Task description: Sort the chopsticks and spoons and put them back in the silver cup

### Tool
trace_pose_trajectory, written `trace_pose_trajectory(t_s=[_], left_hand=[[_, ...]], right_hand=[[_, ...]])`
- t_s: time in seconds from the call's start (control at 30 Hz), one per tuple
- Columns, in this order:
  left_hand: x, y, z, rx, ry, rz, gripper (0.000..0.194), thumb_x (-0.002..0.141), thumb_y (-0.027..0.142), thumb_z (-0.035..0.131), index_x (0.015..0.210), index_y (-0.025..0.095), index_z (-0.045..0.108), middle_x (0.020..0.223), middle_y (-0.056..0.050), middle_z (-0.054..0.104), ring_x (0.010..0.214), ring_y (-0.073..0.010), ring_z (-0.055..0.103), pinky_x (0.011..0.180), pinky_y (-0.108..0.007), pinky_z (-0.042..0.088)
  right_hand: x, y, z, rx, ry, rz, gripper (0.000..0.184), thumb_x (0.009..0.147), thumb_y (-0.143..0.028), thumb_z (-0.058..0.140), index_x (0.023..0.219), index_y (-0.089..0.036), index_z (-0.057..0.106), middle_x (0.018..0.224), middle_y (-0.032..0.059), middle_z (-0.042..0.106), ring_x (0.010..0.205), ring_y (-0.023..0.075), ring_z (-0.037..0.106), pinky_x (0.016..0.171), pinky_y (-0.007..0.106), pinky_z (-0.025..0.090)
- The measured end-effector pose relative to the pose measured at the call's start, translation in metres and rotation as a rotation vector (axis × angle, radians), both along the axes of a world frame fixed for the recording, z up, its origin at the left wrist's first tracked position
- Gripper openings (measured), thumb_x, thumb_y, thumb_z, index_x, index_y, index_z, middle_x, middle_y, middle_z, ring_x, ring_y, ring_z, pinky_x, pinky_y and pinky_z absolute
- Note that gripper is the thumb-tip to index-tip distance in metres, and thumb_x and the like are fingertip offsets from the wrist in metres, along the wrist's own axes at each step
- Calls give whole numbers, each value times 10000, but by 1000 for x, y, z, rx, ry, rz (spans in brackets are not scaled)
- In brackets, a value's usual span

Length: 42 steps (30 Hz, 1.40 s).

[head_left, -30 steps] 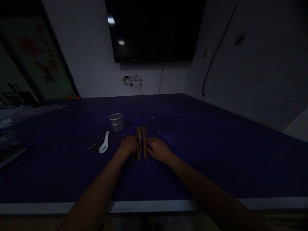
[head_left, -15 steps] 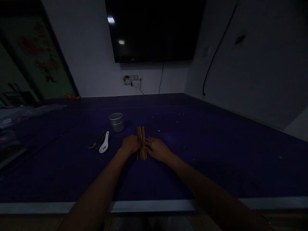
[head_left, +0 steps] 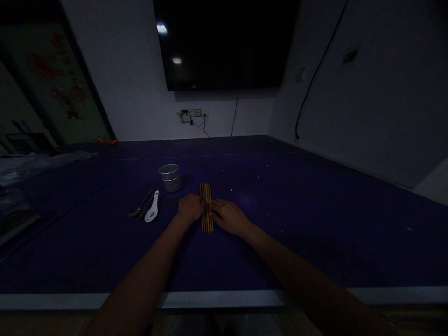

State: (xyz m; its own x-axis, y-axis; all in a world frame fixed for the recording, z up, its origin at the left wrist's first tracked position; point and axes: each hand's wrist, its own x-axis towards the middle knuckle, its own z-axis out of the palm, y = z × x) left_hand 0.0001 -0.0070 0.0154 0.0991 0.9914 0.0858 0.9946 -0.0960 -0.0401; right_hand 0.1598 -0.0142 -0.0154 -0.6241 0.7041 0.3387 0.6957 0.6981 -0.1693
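Note:
Several brown wooden chopsticks (head_left: 206,224) lie side by side on the purple tabletop, pointing away from me. My left hand (head_left: 190,207) is closed with curled fingers against their left side. From the right, my right hand (head_left: 228,216) presses its fingertips and thumb against the bundle, so the chopsticks are gripped between both hands. A grey metal cup (head_left: 170,178) with small holes stands beyond my left hand. To the left of that hand lie a white soup spoon (head_left: 151,212) with a blue mark and some dark metal cutlery (head_left: 140,205).
The purple tabletop (head_left: 297,210) has a pale front edge (head_left: 224,298) and small white scraps on it. Clear plastic wrapping (head_left: 45,163) lies at the far left. Sockets with cables (head_left: 192,113) and a large dark screen (head_left: 227,46) are on the wall.
The chopsticks have come closer together between my hands. The loose one at the left and the gap among them have closed up. Both hands stay nearly in place.

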Motion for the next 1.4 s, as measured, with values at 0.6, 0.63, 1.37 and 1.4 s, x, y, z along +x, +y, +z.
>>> trace_pose_trajectory(t_s=[0.6,0.63,1.37,1.4], left_hand=[[3,8,-10,107,-36,-49,395,954,321,332,1093,154,662,1077,-154,661,1078,-273,600,885,-388,470],[4,8,-10,106,-34,-46,394,954,325,335,1098,159,662,1074,-152,665,1083,-273,601,891,-390,466],[5,9,-12,66,-114,59,433,948,415,328,1054,216,697,1044,-123,717,1054,-268,640,889,-396,445],[5,9,-12,66,-115,59,433,948,416,328,1061,220,698,1038,-122,718,1053,-268,642,890,-396,446]], right_hand=[[-1,-1,0,3,-6,-5,348,950,-262,427,1202,-119,621,1242,153,638,1198,245,563,1010,382,434],[-1,-1,0,2,-5,-1,347,948,-261,431,1200,-116,621,1242,157,637,1197,247,564,1009,382,435],[-1,-2,1,1,33,38,347,943,-239,445,1242,-151,599,1275,138,621,1190,245,570,1001,406,446],[-1,-2,0,2,32,39,346,943,-240,448,1244,-158,596,1279,132,619,1194,242,567,1002,404,445]])
